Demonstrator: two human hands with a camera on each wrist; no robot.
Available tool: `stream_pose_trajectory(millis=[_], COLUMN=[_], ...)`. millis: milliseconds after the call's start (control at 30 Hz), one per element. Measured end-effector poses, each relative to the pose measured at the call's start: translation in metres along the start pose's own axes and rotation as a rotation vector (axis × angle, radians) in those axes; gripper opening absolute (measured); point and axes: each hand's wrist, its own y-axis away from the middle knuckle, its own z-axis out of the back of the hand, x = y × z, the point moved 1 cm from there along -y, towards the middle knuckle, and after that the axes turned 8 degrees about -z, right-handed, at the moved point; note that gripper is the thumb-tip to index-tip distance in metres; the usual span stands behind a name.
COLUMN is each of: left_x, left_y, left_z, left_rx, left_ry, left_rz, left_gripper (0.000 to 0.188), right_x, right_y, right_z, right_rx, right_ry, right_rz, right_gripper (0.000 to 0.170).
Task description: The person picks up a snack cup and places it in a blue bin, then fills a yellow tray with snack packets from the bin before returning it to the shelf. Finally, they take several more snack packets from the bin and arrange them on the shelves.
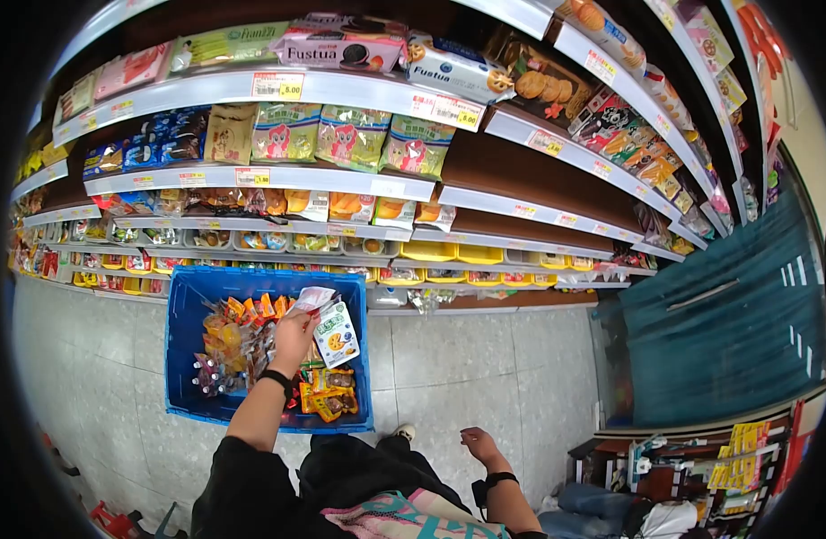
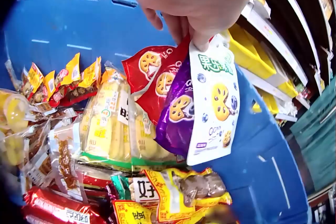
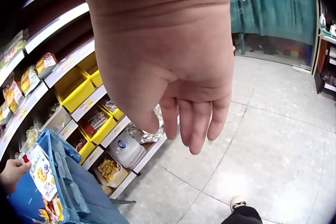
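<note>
My left hand [image 1: 294, 343] pinches the top edges of several cookie packets over the blue crate [image 1: 174, 359]. In the left wrist view, the white packet [image 2: 212, 113] with cookie and blueberry pictures hangs in front, beside a purple packet [image 2: 178, 116] and red packets [image 2: 152, 69]. The thumb and fingertips meet at their upper corners. My right hand [image 3: 168, 71] hangs away from the crate over the floor, its fingers loosely bent and nothing in it.
In the crate lie orange snack packs [image 2: 68, 82], yellow bags [image 2: 107, 124] and a red wrapper [image 2: 55, 205]. Shelves [image 1: 269, 85] of packaged snacks and yellow bins [image 1: 431, 251] stand ahead. A teal curtain [image 1: 727, 314] hangs at the right.
</note>
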Motion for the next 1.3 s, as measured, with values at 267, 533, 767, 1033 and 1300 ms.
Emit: stream_pose_trajectory(millis=[267,533,767,1033,1300], left_x=[-0.103,-0.235,-0.327,-0.408,-0.464], left_y=[0.013,0.051,0.057,0.049,0.003], left_z=[0.049,0.003,-0.060,-0.123,-0.192], left_rx=[-0.185,0.082,0.923,0.476,0.610], left_ry=[-0.001,0.118,0.258,0.311,0.354], left_rz=[0.047,-0.166,0.252,-0.414,-0.512], left_gripper=[0.024,0.027,0.053,0.028,0.031], right_x=[0.074,0.106,0.056,-0.019,-0.056], right_y=[-0.003,0.011,0.013,0.025,0.009], right_z=[0.037,0.088,0.147,0.187,0.233], right_rx=[0.085,0.403,0.513,0.490,0.261], right_ry=[-0.016,-0.123,-0.049,-0.368,-0.496], right_rz=[0.258,0.532,0.538,0.477,0.403], right_gripper=[0.040,0.084,0.093,0.101,0.098])
